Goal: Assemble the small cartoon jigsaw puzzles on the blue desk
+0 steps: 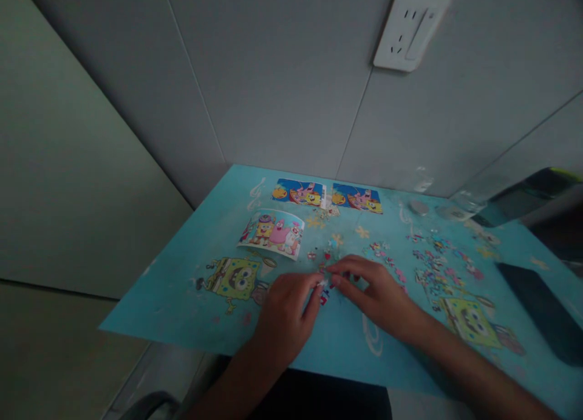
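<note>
My left hand (pixel 286 304) pinches a small pale jigsaw puzzle piece (pixel 323 283) between thumb and forefinger, just above the table. Close on its right, my right hand (pixel 376 289) is closed, with thumb and forefinger drawn together; what lies between those fingertips is too small to make out. Below the fingertips rests a red and blue puzzle piece (pixel 323 298), and a few loose pieces (pixel 327 255) lie just beyond the hands. A curled picture sheet (pixel 275 233) with cartoon figures stands out behind my left hand.
Two blue cartoon cards (pixel 299 193) lie near the wall. Many loose puzzle pieces (pixel 444 262) spread on the right side of the turquoise table (pixel 182 286). A dark phone-shaped slab (pixel 542 311) lies far right, near a clear container (pixel 455 212). A socket (pixel 412 28) is on the wall.
</note>
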A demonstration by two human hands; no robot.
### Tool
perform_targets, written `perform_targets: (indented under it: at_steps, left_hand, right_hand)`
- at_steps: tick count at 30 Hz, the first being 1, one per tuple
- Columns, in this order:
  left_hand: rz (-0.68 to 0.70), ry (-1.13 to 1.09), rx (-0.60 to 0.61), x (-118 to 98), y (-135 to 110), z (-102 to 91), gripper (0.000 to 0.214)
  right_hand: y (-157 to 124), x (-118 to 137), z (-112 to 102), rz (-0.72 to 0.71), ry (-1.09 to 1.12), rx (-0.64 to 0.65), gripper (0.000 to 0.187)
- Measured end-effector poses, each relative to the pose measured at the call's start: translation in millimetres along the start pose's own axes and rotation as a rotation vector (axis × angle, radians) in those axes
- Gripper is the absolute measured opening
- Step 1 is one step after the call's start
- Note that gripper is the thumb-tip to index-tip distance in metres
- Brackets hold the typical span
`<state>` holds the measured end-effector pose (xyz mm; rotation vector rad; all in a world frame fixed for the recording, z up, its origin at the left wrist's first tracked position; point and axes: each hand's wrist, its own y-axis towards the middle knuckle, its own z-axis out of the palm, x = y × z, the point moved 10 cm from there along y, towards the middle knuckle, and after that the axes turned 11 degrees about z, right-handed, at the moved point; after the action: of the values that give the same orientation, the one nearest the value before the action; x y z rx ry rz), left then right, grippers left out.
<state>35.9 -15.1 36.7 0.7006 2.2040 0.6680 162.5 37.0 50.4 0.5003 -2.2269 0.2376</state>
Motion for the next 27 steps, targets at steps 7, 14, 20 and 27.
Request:
perform_targets:
  at_steps: [7, 14, 20, 27]
  left_hand:
    - [0.136, -0.08, 0.023, -18.4, 2.3, 1.5, 0.025]
    - [0.095, -0.067, 0.061, -12.0, 1.0, 4.1, 0.014]
    - [0.118, -0.066, 0.086, -14.4, 0.9, 6.5, 0.012]
    - [0.136, -0.065, 0.096, -17.6, 2.2, 6.8, 0.011]
  right_hand:
    - [-30.8, -14.1, -0.9, 0.013, -0.059, -0.055, 0.018]
    - [-31.0, -27.0, -7.4, -0.056, -0.432, -0.158, 0.027]
    - [-34.6, -23.3, -1.1, -0.049, -0.527, -0.13, 0.033]
    - [-32.2, -27.3, -4.9, -0.01, -0.476, -0.096, 0.033]
